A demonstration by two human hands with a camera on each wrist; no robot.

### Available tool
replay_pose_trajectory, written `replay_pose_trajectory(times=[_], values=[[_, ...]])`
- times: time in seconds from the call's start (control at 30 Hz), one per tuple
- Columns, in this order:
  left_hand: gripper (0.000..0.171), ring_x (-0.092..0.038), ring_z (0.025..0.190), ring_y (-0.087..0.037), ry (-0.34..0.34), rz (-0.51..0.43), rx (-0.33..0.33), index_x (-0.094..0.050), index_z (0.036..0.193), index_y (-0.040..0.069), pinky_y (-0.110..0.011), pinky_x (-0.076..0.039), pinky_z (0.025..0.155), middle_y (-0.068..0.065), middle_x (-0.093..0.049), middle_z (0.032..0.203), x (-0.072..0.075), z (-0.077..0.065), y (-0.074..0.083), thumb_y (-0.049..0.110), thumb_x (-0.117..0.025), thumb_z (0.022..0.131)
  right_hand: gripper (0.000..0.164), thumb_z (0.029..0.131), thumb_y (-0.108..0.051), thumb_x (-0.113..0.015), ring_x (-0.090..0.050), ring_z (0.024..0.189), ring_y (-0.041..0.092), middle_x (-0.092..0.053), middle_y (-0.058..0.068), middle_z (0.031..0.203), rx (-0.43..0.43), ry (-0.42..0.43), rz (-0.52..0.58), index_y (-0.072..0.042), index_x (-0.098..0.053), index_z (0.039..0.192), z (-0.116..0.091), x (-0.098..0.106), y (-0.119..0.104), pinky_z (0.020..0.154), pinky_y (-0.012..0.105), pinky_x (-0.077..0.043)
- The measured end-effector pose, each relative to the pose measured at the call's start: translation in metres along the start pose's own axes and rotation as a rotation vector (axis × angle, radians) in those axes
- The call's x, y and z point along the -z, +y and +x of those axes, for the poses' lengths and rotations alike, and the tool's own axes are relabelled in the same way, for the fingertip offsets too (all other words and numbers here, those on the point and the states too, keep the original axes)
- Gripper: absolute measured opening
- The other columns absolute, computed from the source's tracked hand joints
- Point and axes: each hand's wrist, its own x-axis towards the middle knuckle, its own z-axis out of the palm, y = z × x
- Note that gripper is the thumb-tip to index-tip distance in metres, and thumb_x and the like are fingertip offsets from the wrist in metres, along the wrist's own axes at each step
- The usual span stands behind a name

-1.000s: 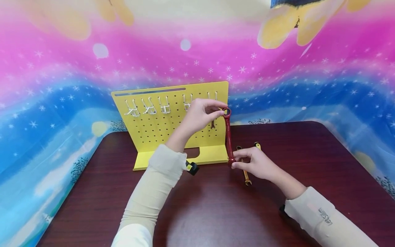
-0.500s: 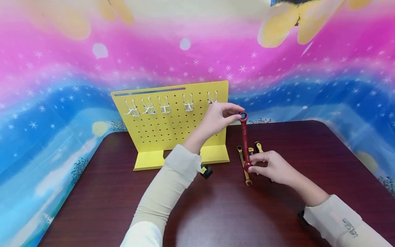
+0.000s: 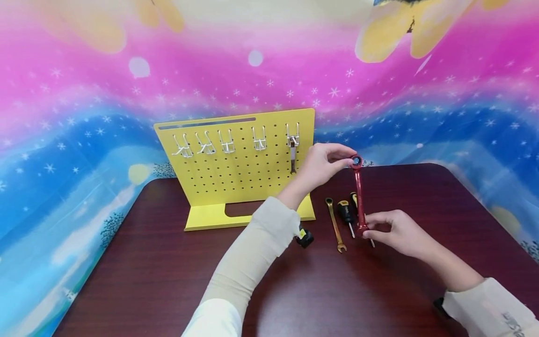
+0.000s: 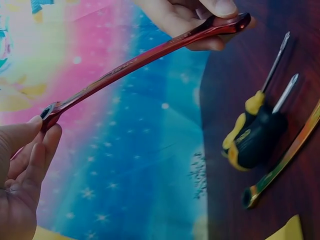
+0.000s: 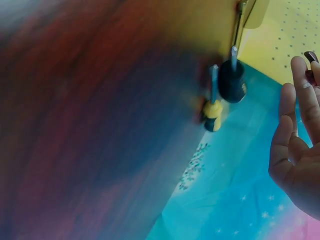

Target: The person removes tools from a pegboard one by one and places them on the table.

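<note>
A red combination wrench (image 3: 360,199) is held upright above the table, ring end at the top. My left hand (image 3: 326,164) pinches that ring end between thumb and fingers. At the bottom, my right hand (image 3: 393,231) pinches the other end. In the left wrist view the wrench (image 4: 135,62) spans between both hands, and the right hand (image 4: 185,20) partly covers its open end. Behind it on the table lie a gold wrench (image 3: 335,224), a black-and-yellow screwdriver (image 3: 345,213) and a second screwdriver (image 3: 353,198), partly hidden by the red wrench.
A yellow pegboard (image 3: 236,175) stands at the back of the dark wooden table (image 3: 143,271). It carries several white wire hooks (image 3: 228,145); a small wrench (image 3: 293,157) hangs from the rightmost hook. Behind the table hangs a patterned cloth (image 3: 189,61).
Both hands have moved right with the red wrench, away from the pegboard. The small hanging wrench and the screwdrivers have come into clearer view.
</note>
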Motion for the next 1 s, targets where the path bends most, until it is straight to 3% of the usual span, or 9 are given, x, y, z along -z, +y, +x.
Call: replay_pose_trajectory(times=[0.3,0.57,0.8,1.0], values=[[0.02,-0.069,0.087,0.002,0.058,-0.027,0.028,-0.076,0.112,0.015,-0.011,-0.053,0.073,0.001,-0.077,0.104,-0.035,0.008,-0.021,0.017,-0.07,0.093,0.016,0.086,-0.013,-0.077,-0.055,0.076,-0.007,-0.07,-0.015,0.078,0.028,-0.03,-0.017,-0.008,-0.076,0.101,-0.012,0.005,0.024,0.062,0.019,-0.044],[0.026,-0.069,0.094,-0.002,-0.005,-0.077,0.084,-0.072,0.119,0.013,-0.011,-0.053,0.077,-0.004,-0.075,0.111,-0.059,0.012,-0.032,0.011,-0.069,0.093,0.011,0.087,-0.01,-0.074,-0.057,0.07,-0.006,-0.073,-0.009,0.08,-0.012,-0.139,0.014,-0.006,-0.074,0.098,-0.019,0.017,0.045,0.058,0.019,-0.045],[0.022,-0.069,0.089,-0.001,0.038,-0.033,0.12,-0.074,0.114,0.013,-0.011,-0.051,0.07,0.0,-0.076,0.103,-0.077,0.017,-0.049,0.012,-0.069,0.093,0.012,0.089,-0.007,-0.072,-0.06,0.072,-0.004,-0.074,-0.003,0.083,-0.023,-0.21,0.054,-0.001,-0.072,0.1,-0.021,0.017,0.056,0.059,0.018,-0.047],[0.021,-0.066,0.085,0.001,0.033,0.002,0.191,-0.075,0.113,0.02,-0.012,-0.05,0.065,0.005,-0.075,0.102,-0.093,0.02,-0.058,0.015,-0.07,0.093,0.007,0.09,-0.007,-0.07,-0.057,0.068,-0.003,-0.072,-0.003,0.081,-0.059,-0.258,0.061,-0.004,-0.072,0.096,-0.024,0.014,0.062,0.057,0.019,-0.045]])
